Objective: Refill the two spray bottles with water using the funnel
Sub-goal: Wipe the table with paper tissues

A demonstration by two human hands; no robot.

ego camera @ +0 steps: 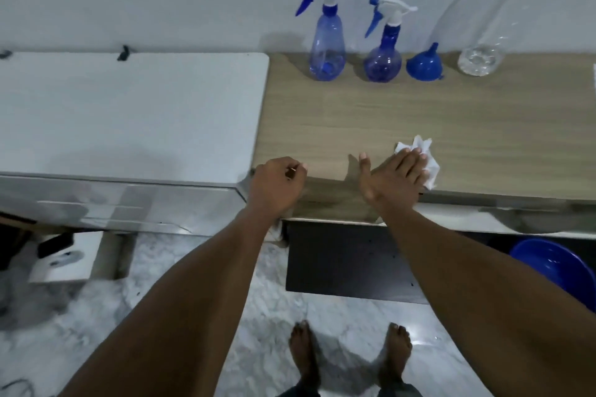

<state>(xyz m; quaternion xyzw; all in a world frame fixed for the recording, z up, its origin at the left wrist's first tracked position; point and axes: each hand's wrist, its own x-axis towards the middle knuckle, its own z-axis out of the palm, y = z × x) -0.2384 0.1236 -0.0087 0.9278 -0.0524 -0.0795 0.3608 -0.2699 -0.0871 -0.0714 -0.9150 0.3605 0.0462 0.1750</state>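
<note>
Two blue spray bottles stand upright at the back of the wooden table (354, 119): a taller one (326, 42) on the left and a rounder one (383, 51) beside it, both with white and blue trigger heads on. A blue funnel (424, 64) lies mouth-down to their right. Further right stands a large clear plastic bottle (483, 42) holding a little water. My right hand (392, 179) lies flat with straight fingers pressing a white tissue (425, 158) onto the table near its front edge. My left hand (279, 184) rests at the table's front left corner with fingers curled, holding nothing.
A white appliance top (129, 113) adjoins the table on the left. A blue basin (554, 267) sits under the table at the right, next to a dark panel (348, 261). My bare feet stand on the marble floor (193, 348).
</note>
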